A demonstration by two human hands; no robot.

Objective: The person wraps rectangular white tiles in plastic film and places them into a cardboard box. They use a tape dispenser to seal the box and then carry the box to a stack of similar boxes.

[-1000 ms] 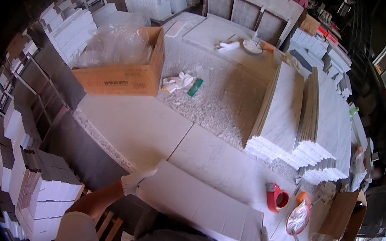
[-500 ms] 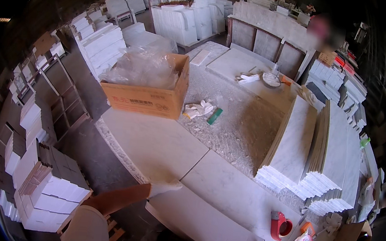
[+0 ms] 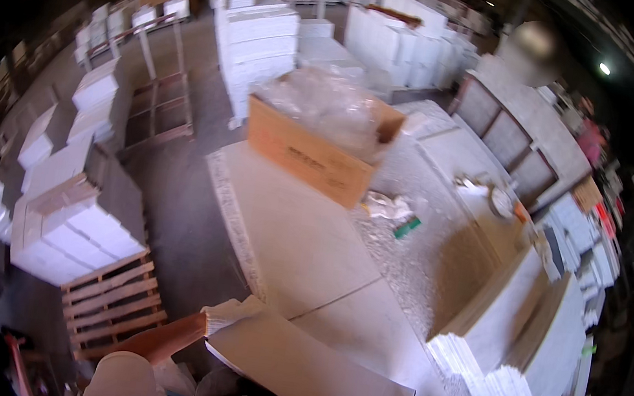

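Gloved hands (image 3: pixel 234 312) clasp a long pale box (image 3: pixel 312 368) at both ends, the right apparently.

At upper centre we see an open cardboard box (image 3: pixel 306 159); at lower left, a wooden pallet (image 3: pixel 113 308).

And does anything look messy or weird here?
Yes, a bit: a crumpled white cloth, maybe a glove, and a green block lie loose on the rough grit, as if dropped. Clear plastic also bulges above the rim of the cardboard box.
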